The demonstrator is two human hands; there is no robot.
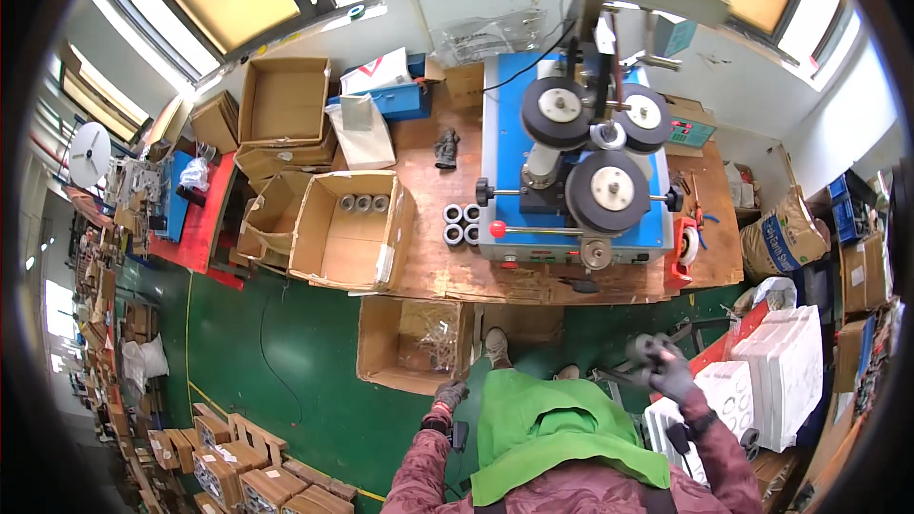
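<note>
My right hand [672,379], in a dark grey glove, is raised at the right beside the white foam trays [731,392]. Its fingers are closed on dark ring-shaped parts [649,348], smeared by motion. My left hand [450,396], gloved too, hangs near the corner of an open cardboard box [400,373] below the table. Its fingers look curled, and the palm side is hidden. On the wooden table, several grey rings [462,225] stand grouped left of the blue-topped machine [509,157], which carries large black discs [607,192]. More such rings [364,203] lie in a cardboard box [303,246].
A dark glove [446,148] lies on the table [433,271]. At the machine's right are pliers [700,219] and a red tape dispenser [682,252]. A paper sack [784,236] stands by the right wall. Stacked cartons [252,476] sit on the green floor at left.
</note>
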